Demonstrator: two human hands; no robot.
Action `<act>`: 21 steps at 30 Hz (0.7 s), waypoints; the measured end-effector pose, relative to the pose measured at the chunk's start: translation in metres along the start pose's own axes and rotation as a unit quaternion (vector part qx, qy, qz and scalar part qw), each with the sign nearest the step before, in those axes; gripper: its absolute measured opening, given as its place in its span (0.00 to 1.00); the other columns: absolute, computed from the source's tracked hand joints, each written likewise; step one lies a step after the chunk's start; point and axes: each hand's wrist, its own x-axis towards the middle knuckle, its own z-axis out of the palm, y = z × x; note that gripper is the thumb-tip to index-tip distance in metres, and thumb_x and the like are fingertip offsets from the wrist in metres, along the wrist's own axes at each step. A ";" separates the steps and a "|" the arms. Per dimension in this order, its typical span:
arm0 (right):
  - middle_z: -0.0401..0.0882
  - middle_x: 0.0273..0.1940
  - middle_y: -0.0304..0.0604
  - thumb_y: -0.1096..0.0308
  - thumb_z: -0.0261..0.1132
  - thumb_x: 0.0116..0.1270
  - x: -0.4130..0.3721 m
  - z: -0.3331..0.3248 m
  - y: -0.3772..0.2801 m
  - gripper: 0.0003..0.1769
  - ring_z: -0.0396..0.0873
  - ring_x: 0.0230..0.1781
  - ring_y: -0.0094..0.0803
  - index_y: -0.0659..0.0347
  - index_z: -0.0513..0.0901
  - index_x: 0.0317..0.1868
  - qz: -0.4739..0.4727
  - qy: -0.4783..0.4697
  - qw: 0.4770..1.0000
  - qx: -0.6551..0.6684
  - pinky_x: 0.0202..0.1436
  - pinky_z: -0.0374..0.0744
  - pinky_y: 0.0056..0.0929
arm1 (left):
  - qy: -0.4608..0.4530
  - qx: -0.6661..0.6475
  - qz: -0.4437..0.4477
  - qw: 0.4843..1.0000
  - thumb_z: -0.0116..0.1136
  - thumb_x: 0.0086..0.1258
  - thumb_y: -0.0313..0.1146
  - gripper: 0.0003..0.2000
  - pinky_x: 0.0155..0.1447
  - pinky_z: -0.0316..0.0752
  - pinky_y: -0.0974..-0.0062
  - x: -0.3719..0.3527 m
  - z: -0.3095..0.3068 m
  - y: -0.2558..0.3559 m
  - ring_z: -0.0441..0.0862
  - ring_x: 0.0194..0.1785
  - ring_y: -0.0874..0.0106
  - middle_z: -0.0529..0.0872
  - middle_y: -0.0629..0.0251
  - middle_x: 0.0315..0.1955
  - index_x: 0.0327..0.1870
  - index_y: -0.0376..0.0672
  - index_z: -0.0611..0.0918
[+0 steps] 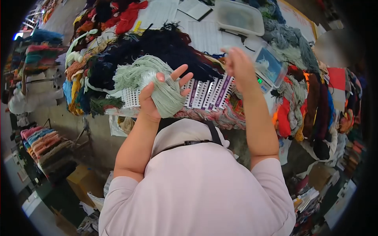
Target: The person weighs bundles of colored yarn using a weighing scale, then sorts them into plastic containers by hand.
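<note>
A pale green yarn bundle [167, 96] lies in my left hand [151, 98], its frayed end spread to the left over dark navy yarn [157, 49]. The thumb rests on the bundle and the fingers stick out past its right side. My right hand [238, 67] is raised over the table's right part, blurred by motion, with its fingers bent; a small pale bit shows at its fingertips, too blurred to name. Below the hands, white and purple punched cards [210, 94] lie along the front edge. Right of my right hand is a blue-based clear tray [269, 65] on a scale with green digits [260, 81].
A clear plastic tub [239, 17] and a notebook [195, 8] stand farther back. Red yarn [130, 17] is heaped at the back left, and grey yarn [291, 39] at the right. Racks of coloured yarn [45, 141] stand at the left.
</note>
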 end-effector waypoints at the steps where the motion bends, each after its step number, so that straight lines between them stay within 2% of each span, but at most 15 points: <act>1: 0.65 0.21 0.30 0.64 0.51 0.73 -0.006 0.026 -0.018 0.15 0.62 0.19 0.16 0.65 0.79 0.49 -0.069 -0.071 0.989 -0.108 0.22 0.62 0.17 | -0.027 0.004 0.008 1.000 0.56 0.68 0.42 0.11 0.69 0.62 0.49 -0.001 0.004 0.003 0.53 0.74 0.48 0.57 0.48 0.71 0.45 0.49 0.79; 3: 0.71 0.23 0.32 0.64 0.52 0.73 -0.025 0.070 -0.051 0.16 0.65 0.20 0.16 0.68 0.78 0.50 -0.103 -0.176 0.978 -0.041 0.23 0.64 0.16 | -0.067 0.012 0.009 0.998 0.57 0.67 0.43 0.11 0.67 0.64 0.46 -0.007 0.010 0.012 0.52 0.74 0.48 0.52 0.48 0.72 0.43 0.50 0.79; 5: 0.79 0.31 0.44 0.68 0.56 0.68 -0.048 0.101 -0.082 0.10 0.78 0.25 0.28 0.67 0.79 0.41 -0.004 -0.227 0.973 -0.031 0.30 0.78 0.28 | -0.059 0.004 0.014 0.998 0.58 0.66 0.44 0.11 0.66 0.65 0.45 -0.022 0.013 0.023 0.52 0.74 0.49 0.51 0.49 0.73 0.43 0.50 0.80; 6: 0.81 0.31 0.47 0.68 0.58 0.67 -0.058 0.109 -0.097 0.10 0.80 0.25 0.31 0.67 0.81 0.38 -0.005 -0.240 0.965 -0.104 0.30 0.78 0.26 | -0.047 -0.005 0.008 0.999 0.58 0.66 0.44 0.11 0.66 0.66 0.45 -0.028 0.014 0.028 0.51 0.74 0.50 0.50 0.49 0.73 0.43 0.50 0.80; 8: 0.82 0.31 0.48 0.67 0.59 0.67 -0.069 0.111 -0.100 0.10 0.81 0.24 0.34 0.66 0.82 0.37 -0.086 -0.258 0.934 -0.232 0.30 0.78 0.29 | -0.089 -0.014 0.018 0.996 0.58 0.65 0.44 0.11 0.65 0.68 0.44 -0.025 0.028 0.036 0.51 0.74 0.52 0.51 0.50 0.73 0.43 0.50 0.79; 10: 0.83 0.32 0.47 0.66 0.61 0.65 -0.074 0.107 -0.084 0.09 0.82 0.28 0.37 0.64 0.83 0.36 -0.124 -0.256 0.922 -0.262 0.33 0.77 0.31 | -0.129 -0.025 0.063 0.989 0.58 0.66 0.44 0.12 0.64 0.69 0.46 -0.026 0.034 0.041 0.51 0.74 0.52 0.51 0.50 0.73 0.44 0.50 0.79; 11: 0.83 0.34 0.46 0.68 0.62 0.65 -0.075 0.103 -0.073 0.09 0.81 0.31 0.33 0.65 0.83 0.38 -0.200 -0.195 0.912 -0.300 0.36 0.77 0.28 | -0.083 -0.019 0.084 0.993 0.60 0.66 0.44 0.10 0.56 0.76 0.54 -0.031 0.037 0.043 0.48 0.76 0.53 0.51 0.52 0.73 0.42 0.53 0.79; 12: 0.83 0.35 0.45 0.69 0.63 0.64 -0.076 0.100 -0.066 0.09 0.80 0.34 0.30 0.67 0.83 0.40 -0.272 -0.130 0.894 -0.332 0.39 0.76 0.25 | -0.080 -0.021 0.087 0.993 0.60 0.66 0.44 0.10 0.56 0.76 0.54 -0.032 0.035 0.045 0.48 0.76 0.53 0.51 0.52 0.73 0.42 0.53 0.79; 13: 0.82 0.36 0.45 0.70 0.65 0.63 -0.077 0.098 -0.064 0.10 0.80 0.37 0.32 0.67 0.83 0.42 -0.212 -0.122 0.920 -0.306 0.44 0.76 0.26 | -0.071 0.001 0.070 0.995 0.58 0.66 0.44 0.11 0.60 0.73 0.52 -0.032 0.032 0.049 0.49 0.75 0.53 0.49 0.51 0.74 0.45 0.52 0.79; 14: 0.82 0.36 0.45 0.71 0.65 0.62 -0.079 0.100 -0.065 0.10 0.80 0.37 0.33 0.66 0.82 0.43 -0.229 -0.108 0.926 -0.281 0.44 0.76 0.27 | -0.063 0.023 0.050 0.996 0.57 0.66 0.43 0.13 0.64 0.70 0.49 -0.031 0.029 0.051 0.49 0.75 0.54 0.48 0.51 0.74 0.49 0.52 0.79; 16: 0.80 0.38 0.45 0.72 0.67 0.59 -0.080 0.103 -0.062 0.14 0.79 0.37 0.35 0.65 0.82 0.46 -0.253 -0.114 0.930 -0.240 0.45 0.76 0.28 | -0.057 0.039 0.034 0.997 0.55 0.67 0.42 0.19 0.66 0.68 0.56 -0.025 0.030 0.043 0.55 0.74 0.57 0.53 0.50 0.72 0.58 0.47 0.76; 17: 0.80 0.38 0.44 0.70 0.68 0.57 -0.079 0.107 -0.062 0.14 0.78 0.39 0.37 0.64 0.82 0.45 -0.289 -0.122 0.914 -0.257 0.44 0.76 0.30 | -0.045 0.063 0.028 0.997 0.54 0.67 0.42 0.22 0.66 0.68 0.58 -0.022 0.030 0.038 0.57 0.73 0.58 0.55 0.49 0.72 0.61 0.45 0.74; 18: 0.80 0.37 0.44 0.68 0.69 0.55 -0.079 0.112 -0.063 0.15 0.77 0.40 0.39 0.63 0.83 0.43 -0.325 -0.129 0.896 -0.274 0.42 0.76 0.33 | -0.024 0.054 0.003 0.998 0.54 0.66 0.41 0.26 0.68 0.65 0.61 -0.022 0.036 0.037 0.64 0.69 0.59 0.61 0.50 0.70 0.64 0.38 0.70; 20: 0.79 0.37 0.44 0.68 0.70 0.53 -0.082 0.118 -0.061 0.13 0.76 0.41 0.38 0.63 0.83 0.40 -0.303 -0.117 0.900 -0.290 0.42 0.76 0.32 | -0.027 0.052 -0.012 0.998 0.54 0.66 0.40 0.27 0.68 0.65 0.62 -0.019 0.041 0.035 0.65 0.68 0.60 0.62 0.50 0.69 0.64 0.36 0.69; 21: 0.79 0.36 0.44 0.69 0.70 0.53 -0.080 0.119 -0.054 0.12 0.75 0.40 0.38 0.63 0.83 0.38 -0.239 -0.136 0.922 -0.272 0.42 0.76 0.32 | -0.025 0.053 -0.017 0.998 0.55 0.66 0.39 0.28 0.68 0.65 0.62 -0.017 0.042 0.035 0.67 0.67 0.60 0.64 0.51 0.68 0.65 0.34 0.68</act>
